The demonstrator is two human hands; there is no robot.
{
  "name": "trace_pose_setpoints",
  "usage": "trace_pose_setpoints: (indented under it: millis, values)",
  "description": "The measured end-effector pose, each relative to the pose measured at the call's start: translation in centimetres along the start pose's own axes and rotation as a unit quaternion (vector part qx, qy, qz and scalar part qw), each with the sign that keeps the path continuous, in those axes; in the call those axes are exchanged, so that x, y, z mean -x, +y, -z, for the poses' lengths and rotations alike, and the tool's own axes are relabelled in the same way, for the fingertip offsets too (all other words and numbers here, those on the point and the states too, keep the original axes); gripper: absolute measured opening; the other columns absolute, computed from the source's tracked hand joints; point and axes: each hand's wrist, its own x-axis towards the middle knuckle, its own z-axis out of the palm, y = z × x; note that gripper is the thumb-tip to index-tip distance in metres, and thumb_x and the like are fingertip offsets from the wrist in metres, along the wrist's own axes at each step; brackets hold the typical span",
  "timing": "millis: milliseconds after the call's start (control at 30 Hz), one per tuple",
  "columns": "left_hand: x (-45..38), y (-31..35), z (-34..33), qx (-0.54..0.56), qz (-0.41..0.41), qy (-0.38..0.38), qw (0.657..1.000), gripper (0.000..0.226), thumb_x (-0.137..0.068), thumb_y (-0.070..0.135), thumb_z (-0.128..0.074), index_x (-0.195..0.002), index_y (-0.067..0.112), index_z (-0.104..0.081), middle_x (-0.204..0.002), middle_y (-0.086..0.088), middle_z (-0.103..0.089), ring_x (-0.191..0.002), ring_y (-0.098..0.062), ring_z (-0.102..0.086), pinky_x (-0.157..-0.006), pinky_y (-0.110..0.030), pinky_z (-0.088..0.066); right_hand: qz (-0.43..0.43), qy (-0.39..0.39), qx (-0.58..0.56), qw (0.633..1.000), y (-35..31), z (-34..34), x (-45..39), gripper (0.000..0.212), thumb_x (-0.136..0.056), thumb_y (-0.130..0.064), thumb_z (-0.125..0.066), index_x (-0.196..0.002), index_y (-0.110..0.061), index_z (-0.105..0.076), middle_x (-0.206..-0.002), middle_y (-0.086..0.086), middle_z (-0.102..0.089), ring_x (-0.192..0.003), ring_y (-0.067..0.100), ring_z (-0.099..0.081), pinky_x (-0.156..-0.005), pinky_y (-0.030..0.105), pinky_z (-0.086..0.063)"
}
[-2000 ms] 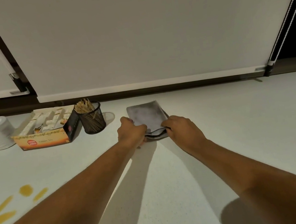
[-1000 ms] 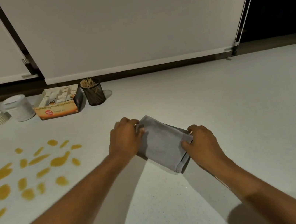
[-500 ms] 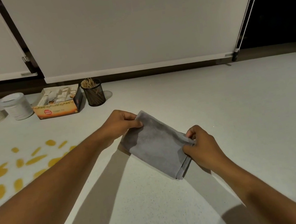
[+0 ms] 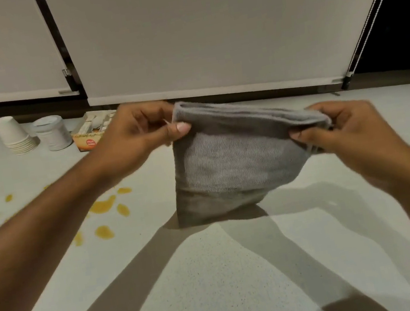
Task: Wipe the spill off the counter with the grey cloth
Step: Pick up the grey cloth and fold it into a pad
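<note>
Both hands pinch grey cloth point(image 4: 229, 162) by its top edge: left hand point(image 4: 136, 136) on the left corner, right hand point(image 4: 350, 129) on the right. Cloth hangs between them, lifted off counter point(image 4: 217, 274), higher than half a second ago, when it sat low and slanted. Open counter at 6 and 3 o'clock. Spill point(image 4: 103, 205) at 8 o'clock from cloth, apart. Cups point(image 4: 14, 135), tub point(image 4: 51, 132), box point(image 4: 88, 138) along far edge at 10.
</note>
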Motion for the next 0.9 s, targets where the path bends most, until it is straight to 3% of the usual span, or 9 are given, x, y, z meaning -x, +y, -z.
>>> trace_pose_setpoints:
  millis: [67,133,267,400,533,600,700,800,900]
  values:
    - [-1.0,0.4,0.7,0.013,0.014,0.017,1.0,0.014,-0.094,0.029,-0.077,-0.106,0.026,-0.083,-0.092,0.005,-0.08,-0.08,-0.007,-0.068,-0.068,-0.019,-0.054,0.015,0.003,-0.001,1.0,-0.8,0.2,-1.7,0.021,-0.089,-0.018,-0.082,-0.106,-0.031,-0.083,-0.098,-0.002,-0.082,-0.089,0.013,-0.078,-0.073,0.027,-0.064]
    - [-2.1,-0.3,1.3,0.024,0.058,0.027,0.998,0.01,-0.096,0.029,-0.076,-0.101,0.025,-0.083,-0.081,0.007,-0.073,-0.068,-0.006,-0.061,-0.063,-0.017,-0.05,0.005,0.002,-0.008,1.0,-0.4,-0.4,-3.9,0.015,-0.088,-0.021,-0.082,-0.1,-0.03,-0.083,-0.091,-0.005,-0.082,-0.082,0.009,-0.077,-0.069,0.026,-0.063]
    - [-2.7,-4.2,1.5,0.029,0.187,0.064,0.98,0.019,-0.099,0.027,-0.073,-0.111,0.014,-0.08,-0.091,-0.005,-0.069,-0.083,-0.02,-0.062,-0.082,-0.037,-0.049,-0.026,0.001,0.048,0.999,3.5,-3.3,-7.8,0.007,-0.092,-0.018,-0.08,-0.088,-0.024,-0.08,-0.078,-0.006,-0.075,-0.071,0.006,-0.069,-0.063,0.025,-0.056]
    - [-0.9,-8.0,0.4,-0.021,0.236,0.088,0.967,0.007,-0.1,0.022,-0.072,-0.105,0.021,-0.077,-0.1,-0.004,-0.075,-0.094,-0.02,-0.067,-0.077,-0.035,-0.05,-0.052,-0.024,0.098,0.994,7.5,-6.1,-8.0,0.011,-0.095,-0.019,-0.077,-0.098,-0.009,-0.079,-0.086,0.005,-0.074,-0.078,0.019,-0.068,-0.075,0.04,-0.057]
    - [1.6,-9.6,0.0,-0.098,0.201,0.058,0.973,0.012,-0.099,0.015,-0.073,-0.102,0.026,-0.076,-0.102,0.002,-0.077,-0.095,-0.017,-0.068,-0.072,-0.032,-0.051,-0.028,-0.053,0.132,0.989,9.0,-6.4,-5.4,0.011,-0.094,-0.022,-0.077,-0.105,-0.02,-0.081,-0.098,-0.006,-0.078,-0.091,0.009,-0.072,-0.081,0.033,-0.059]
    - [3.8,-9.5,0.5,-0.16,0.159,0.016,0.974,0.021,-0.094,0.013,-0.078,-0.102,0.032,-0.077,-0.104,0.01,-0.075,-0.091,-0.012,-0.067,-0.07,-0.026,-0.051,0.011,-0.065,0.14,0.988,9.3,-6.1,-2.7,0.02,-0.09,-0.015,-0.081,-0.106,-0.028,-0.08,-0.101,-0.012,-0.078,-0.095,0.007,-0.073,-0.084,0.032,-0.061]
    - [8.0,-9.7,0.2,-0.204,0.102,-0.05,0.972,0.029,-0.088,0.006,-0.084,-0.104,0.029,-0.081,-0.102,0.01,-0.073,-0.085,-0.015,-0.064,-0.062,-0.029,-0.05,0.088,-0.117,0.157,0.977,10.2,-5.7,2.4,0.027,-0.088,-0.015,-0.083,-0.109,-0.033,-0.079,-0.108,-0.017,-0.075,-0.101,0.006,-0.071,-0.09,0.023,-0.056]
    - [12.0,-10.4,-1.5,-0.244,0.068,-0.098,0.962,0.031,-0.088,0.007,-0.084,-0.107,0.031,-0.085,-0.102,0.017,-0.071,-0.093,-0.012,-0.065,-0.072,-0.02,-0.048,0.108,-0.173,0.229,0.952,11.6,-6.0,6.5,0.029,-0.089,-0.013,-0.083,-0.113,-0.029,-0.081,-0.113,-0.015,-0.072,-0.108,0.006,-0.066,-0.095,0.019,-0.051]
    - [14.3,-11.0,-3.1,-0.309,0.035,-0.106,0.945,0.026,-0.092,0.017,-0.082,-0.113,0.032,-0.084,-0.104,0.019,-0.069,-0.098,-0.01,-0.061,-0.078,-0.03,-0.051,0.128,-0.212,0.31,0.918,12.4,-6.7,8.6,0.037,-0.088,-0.006,-0.082,-0.122,-0.021,-0.08,-0.121,-0.006,-0.073,-0.113,0.011,-0.063,-0.097,0.024,-0.052]
